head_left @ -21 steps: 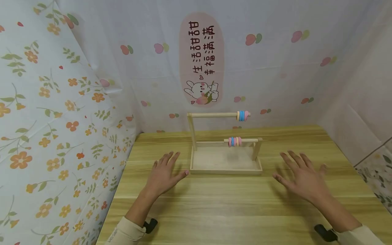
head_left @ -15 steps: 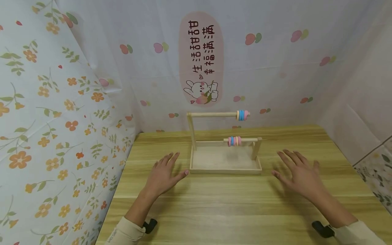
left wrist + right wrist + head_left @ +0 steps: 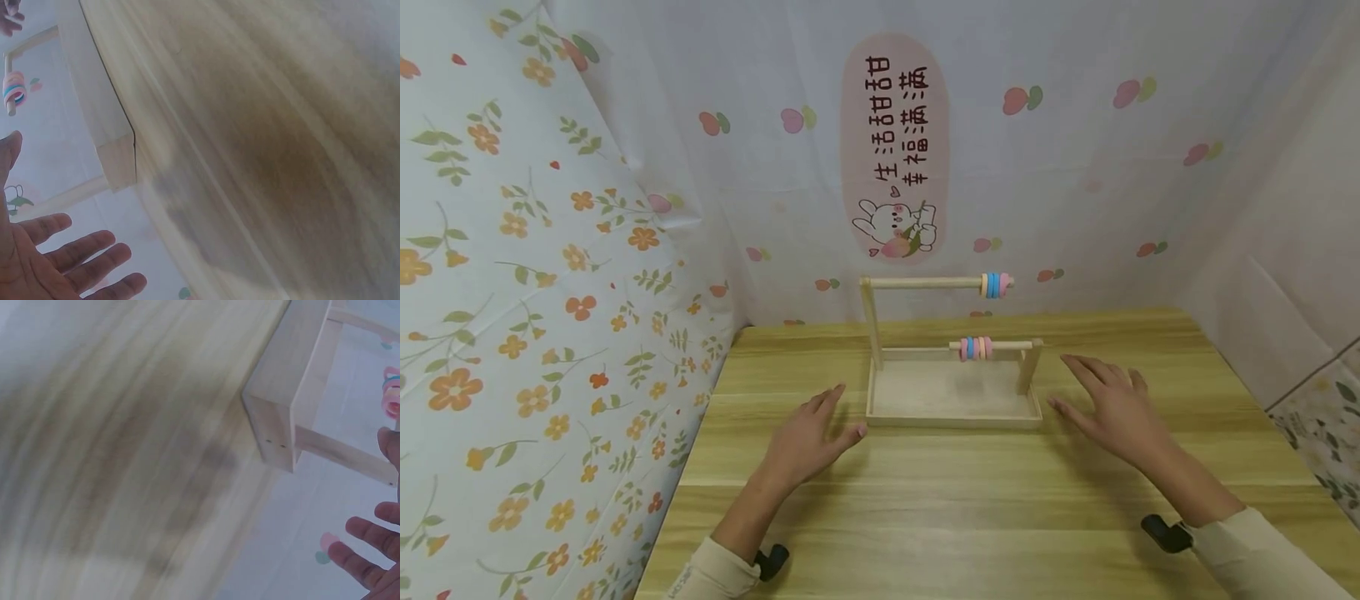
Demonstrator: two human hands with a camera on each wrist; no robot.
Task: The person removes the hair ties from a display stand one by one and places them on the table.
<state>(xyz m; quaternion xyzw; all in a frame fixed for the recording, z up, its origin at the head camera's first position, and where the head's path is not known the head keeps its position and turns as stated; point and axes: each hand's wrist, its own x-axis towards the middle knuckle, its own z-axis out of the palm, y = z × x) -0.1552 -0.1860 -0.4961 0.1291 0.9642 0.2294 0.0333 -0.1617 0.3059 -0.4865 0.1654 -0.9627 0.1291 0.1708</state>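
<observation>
A shallow wooden tray [image 3: 955, 422] with two posts stands at the middle of the table. Its tall left post carries a long upper rod [image 3: 925, 282], with blue, pink and cream rings [image 3: 993, 285] near the free right end. From the short right post a lower rod [image 3: 1011, 344] points left and bears pink, blue and cream rings [image 3: 976, 348]. My left hand [image 3: 808, 437] is just left of the tray, fingers extended, thumb close to the front left corner. To the right of the tray my right hand [image 3: 1116, 412] hovers with straight fingers, holding nothing.
The wood-grain table [image 3: 955, 500] stretches in front of the tray. A printed white cloth [image 3: 760, 183] hangs behind it, and a flowered cloth [image 3: 550, 333] runs along the left side. Black wrist-camera mounts [image 3: 1167, 533] stick out below the wrists.
My right hand has moved left and slightly forward, nearer the tray. The left hand has turned a little, its fingers drawing closer together. The rings and tray stay put.
</observation>
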